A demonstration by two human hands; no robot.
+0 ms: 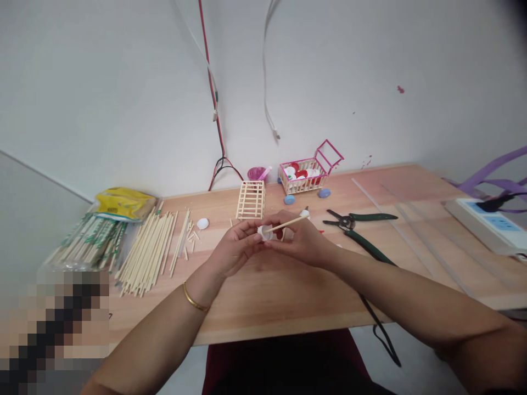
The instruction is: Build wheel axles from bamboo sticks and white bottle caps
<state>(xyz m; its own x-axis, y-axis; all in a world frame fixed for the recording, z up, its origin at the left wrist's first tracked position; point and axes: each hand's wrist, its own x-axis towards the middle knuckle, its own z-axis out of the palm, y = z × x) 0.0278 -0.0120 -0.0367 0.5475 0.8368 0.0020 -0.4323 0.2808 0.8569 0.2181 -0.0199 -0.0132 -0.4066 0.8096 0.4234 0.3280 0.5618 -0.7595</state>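
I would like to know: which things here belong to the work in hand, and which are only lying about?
Probably the work:
white cap
thin stick
loose sticks
stick frame
green-handled cutters

Probably only there:
power strip
hanging white cable

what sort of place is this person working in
Probably a small craft workspace on a plain wooden table: it holds a pile of thin, pale wooden sticks, a miniature pink-and-tan blue-wheeled cart, and a green-handled, dark metal plier-like tool.
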